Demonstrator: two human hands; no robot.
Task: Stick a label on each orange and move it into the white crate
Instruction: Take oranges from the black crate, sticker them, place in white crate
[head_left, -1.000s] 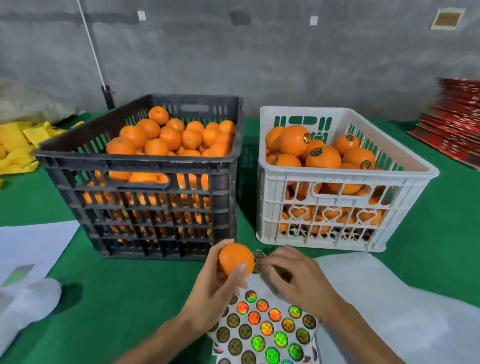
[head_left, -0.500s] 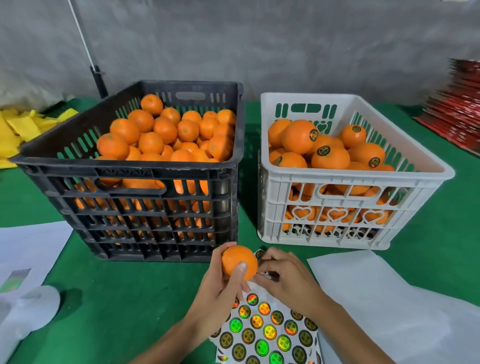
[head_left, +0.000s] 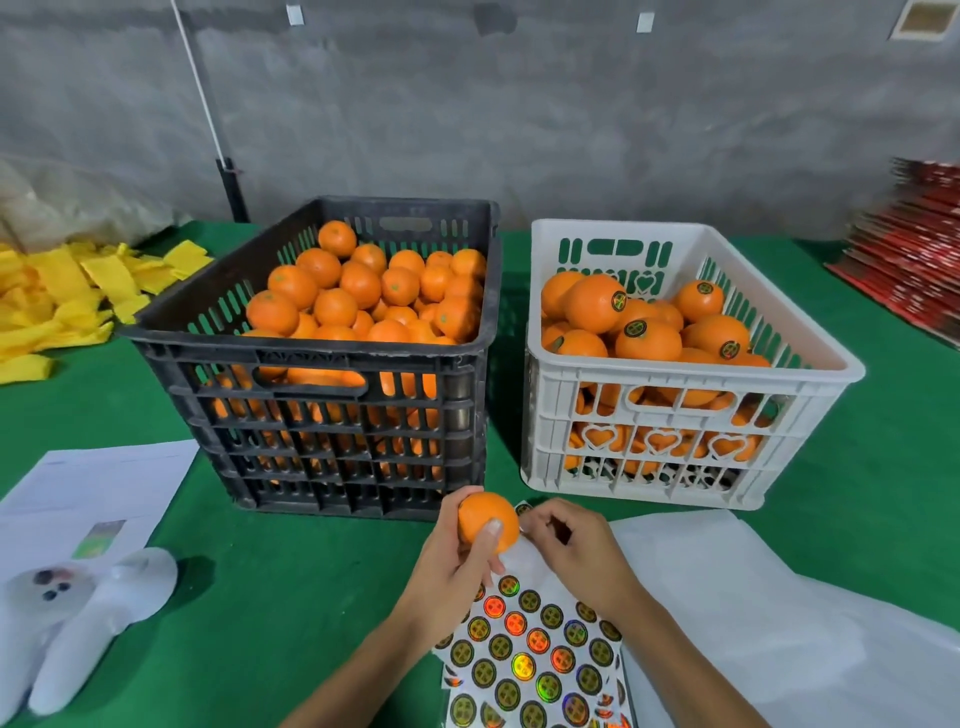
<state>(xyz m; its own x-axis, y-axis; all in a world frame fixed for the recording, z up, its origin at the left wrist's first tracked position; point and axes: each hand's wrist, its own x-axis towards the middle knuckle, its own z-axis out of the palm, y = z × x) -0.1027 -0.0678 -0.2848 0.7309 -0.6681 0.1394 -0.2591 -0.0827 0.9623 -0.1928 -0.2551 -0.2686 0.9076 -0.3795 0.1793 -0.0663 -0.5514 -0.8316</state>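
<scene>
The left hand (head_left: 457, 566) grips a round orange (head_left: 487, 521) at lower centre of the frame, just beside the right hand (head_left: 569, 551), whose curled fingers pinch at the holographic round-label sheet (head_left: 535, 654); the white slatted plastic crate (head_left: 675, 415) stands at centre right.

Left hand (head_left: 457, 561) curled, right hand (head_left: 571, 551) apparently pinching.

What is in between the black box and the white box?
Nothing sits there. In the head view, only a bare strip of green table cover shows between the black crate and the white crate.
</scene>
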